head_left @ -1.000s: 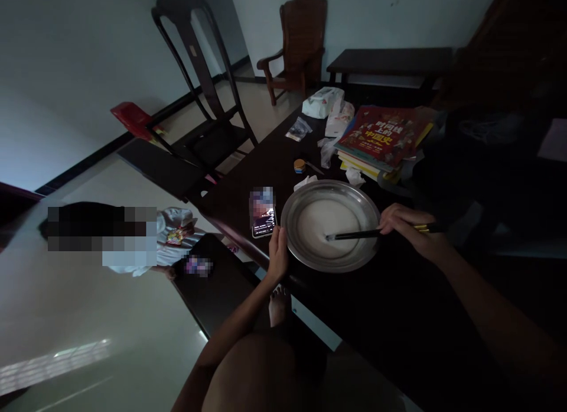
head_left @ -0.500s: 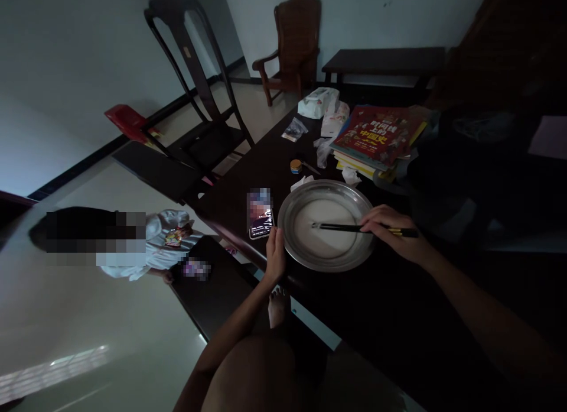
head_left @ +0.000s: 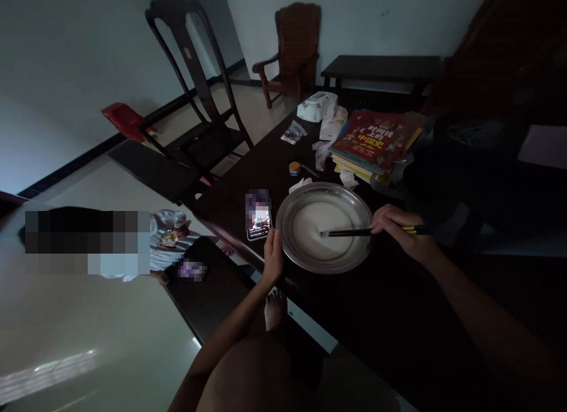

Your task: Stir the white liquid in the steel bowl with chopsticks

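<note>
We have our two hands apart, one on each side of a wide, round, silver metal basin point(head_left: 310, 264) that stands near the edge of a dark, polished wooden bench point(head_left: 261, 169); our left hand point(head_left: 273, 257) touches the basin's left rim, fingers pointing up along it, though we cannot tell whether it grips or merely rests there; our right hand point(head_left: 396, 226), beyond the opposite rim, is closed around slim black chopsticks point(head_left: 348, 232) with gold-coloured bands near the thick end. We hold them slanting low over the rim, their silvery tips in the cloudy white liquid point(head_left: 305, 223) that fills the middle of the basin.

Just beside our left hand lies a light-edged phone point(head_left: 259, 223) with a lit screen, its upper part blurred; behind the basin we have a small round jar with an orange-gold lid point(head_left: 294, 168), a crumpled white tissue point(head_left: 348, 178) and a stack of books point(head_left: 370, 140) topped by a red cover with white and yellow lettering; farther back are a white, soft plastic packet point(head_left: 315, 107) and a small clear bag point(head_left: 293, 132).

To our left, well apart from the basin, another person in pale, shiny clothing point(head_left: 163, 217) is beside a low black wooden seat point(head_left: 208, 288), a small colourful packet point(head_left: 173, 236) in front of them; a brown wooden armchair point(head_left: 297, 45) stands by the far wall.
</note>
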### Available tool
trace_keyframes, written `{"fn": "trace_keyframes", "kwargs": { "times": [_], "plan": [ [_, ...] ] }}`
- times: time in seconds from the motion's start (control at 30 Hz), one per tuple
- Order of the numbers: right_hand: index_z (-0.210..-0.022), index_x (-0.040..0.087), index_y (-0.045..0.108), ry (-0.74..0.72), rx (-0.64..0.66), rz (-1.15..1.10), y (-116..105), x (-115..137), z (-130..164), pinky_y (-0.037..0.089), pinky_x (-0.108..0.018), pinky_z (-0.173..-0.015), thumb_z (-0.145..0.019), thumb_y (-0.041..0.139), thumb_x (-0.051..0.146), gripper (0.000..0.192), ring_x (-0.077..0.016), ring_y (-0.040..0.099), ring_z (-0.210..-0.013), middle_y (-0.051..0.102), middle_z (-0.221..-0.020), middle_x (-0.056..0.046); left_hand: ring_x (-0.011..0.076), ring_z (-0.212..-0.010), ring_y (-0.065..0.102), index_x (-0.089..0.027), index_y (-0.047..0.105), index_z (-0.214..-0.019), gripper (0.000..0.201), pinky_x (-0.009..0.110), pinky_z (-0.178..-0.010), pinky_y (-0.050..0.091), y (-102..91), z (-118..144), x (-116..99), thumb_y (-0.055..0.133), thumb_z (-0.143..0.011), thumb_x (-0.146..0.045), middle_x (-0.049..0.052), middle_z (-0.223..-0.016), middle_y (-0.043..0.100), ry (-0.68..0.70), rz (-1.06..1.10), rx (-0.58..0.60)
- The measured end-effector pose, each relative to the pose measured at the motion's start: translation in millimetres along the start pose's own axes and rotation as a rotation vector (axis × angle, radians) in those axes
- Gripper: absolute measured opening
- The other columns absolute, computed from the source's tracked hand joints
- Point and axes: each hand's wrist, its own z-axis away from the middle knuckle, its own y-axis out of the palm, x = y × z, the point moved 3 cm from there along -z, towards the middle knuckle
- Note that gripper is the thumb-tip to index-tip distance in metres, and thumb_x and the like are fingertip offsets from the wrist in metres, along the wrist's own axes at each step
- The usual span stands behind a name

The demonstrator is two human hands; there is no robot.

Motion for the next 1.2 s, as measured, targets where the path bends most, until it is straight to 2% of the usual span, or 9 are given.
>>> {"fn": "trace_keyframes", "kwargs": {
  "times": [0.1,0.27,0.43,0.5,0.6,0.77,0.93,1.1,1.2],
  "plan": [
    [-0.078,0.026,0.073,-0.011,0.054,0.009,4.0,0.6,0.5,0.052,-0.039,-0.081,-0.094,0.057,0.033,0.024,-0.0213,0.065,-0.085,0.072,-0.083,-0.004,0.0174,-0.083,0.059,-0.017,0.060,-0.081,0.056,0.029,-0.077,0.050,0.1,0.3,-1.4,0.046,-0.084,-0.072,0.003,-0.080,0.061,-0.003,0.011,0.011],
    [-0.076,0.026,0.072,0.017,-0.041,0.025,-0.4,-0.8,0.2,0.051,-0.039,-0.079,-0.095,0.054,0.033,0.028,-0.0214,0.064,-0.084,0.070,-0.080,-0.005,0.0187,-0.086,0.059,-0.018,0.060,-0.081,0.053,0.031,-0.080,0.050,-0.7,0.8,-1.9,0.047,-0.086,-0.069,0.004,-0.081,0.060,0.000,0.020,0.013],
    [-0.076,0.025,0.073,-0.014,0.062,-0.003,4.0,4.2,0.3,0.051,-0.039,-0.079,-0.095,0.056,0.031,0.026,-0.0210,0.065,-0.084,0.071,-0.081,-0.005,0.0194,-0.087,0.059,-0.018,0.061,-0.081,0.054,0.032,-0.079,0.050,-0.6,0.7,-0.4,0.047,-0.086,-0.070,0.004,-0.081,0.060,0.002,0.026,0.011],
    [-0.079,0.025,0.073,-0.017,0.035,0.018,4.0,3.3,0.4,0.051,-0.039,-0.082,-0.094,0.058,0.030,0.022,-0.0208,0.066,-0.086,0.072,-0.084,-0.004,0.0192,-0.087,0.060,-0.018,0.061,-0.082,0.054,0.031,-0.079,0.051,-0.8,0.7,1.0,0.047,-0.086,-0.070,0.004,-0.081,0.061,0.000,0.026,0.008],
    [-0.076,0.025,0.073,0.006,-0.036,0.006,0.4,0.0,0.9,0.050,-0.037,-0.078,-0.096,0.055,0.029,0.027,-0.0198,0.064,-0.082,0.069,-0.080,-0.004,0.0191,-0.088,0.061,-0.017,0.062,-0.081,0.054,0.031,-0.079,0.052,-0.9,0.6,3.9,0.047,-0.086,-0.069,0.004,-0.081,0.061,-0.016,0.024,0.007],
    [-0.077,0.026,0.073,-0.012,0.059,-0.015,4.6,0.8,1.6,0.051,-0.037,-0.079,-0.094,0.058,0.030,0.023,-0.0201,0.065,-0.084,0.071,-0.081,-0.003,0.0177,-0.083,0.059,-0.018,0.061,-0.079,0.056,0.029,-0.074,0.051,-0.3,-0.2,2.7,0.047,-0.085,-0.071,0.003,-0.078,0.060,0.007,0.018,0.003],
    [-0.077,0.025,0.073,-0.008,-0.018,0.012,0.6,0.0,1.3,0.050,-0.037,-0.078,-0.095,0.055,0.028,0.026,-0.0204,0.064,-0.083,0.070,-0.080,-0.004,0.0177,-0.085,0.060,-0.017,0.062,-0.081,0.055,0.028,-0.075,0.051,-0.2,0.0,-0.4,0.046,-0.087,-0.069,0.003,-0.079,0.061,0.033,0.005,0.008],
    [-0.078,0.025,0.073,-0.037,0.084,-0.008,5.0,3.6,0.6,0.050,-0.037,-0.079,-0.093,0.058,0.026,0.022,-0.0201,0.065,-0.084,0.071,-0.081,-0.003,0.0176,-0.084,0.060,-0.018,0.062,-0.081,0.057,0.029,-0.075,0.051,-0.4,0.4,0.1,0.045,-0.085,-0.072,0.003,-0.081,0.061,0.001,0.005,0.009],
    [-0.080,0.025,0.073,-0.034,0.021,0.029,3.2,3.6,0.2,0.050,-0.037,-0.081,-0.093,0.059,0.025,0.019,-0.0203,0.065,-0.086,0.071,-0.085,-0.004,0.0181,-0.084,0.060,-0.018,0.062,-0.080,0.060,0.030,-0.076,0.051,-0.5,0.3,1.2,0.045,-0.082,-0.076,0.004,-0.082,0.061,-0.018,0.011,-0.002]
  ]
}}
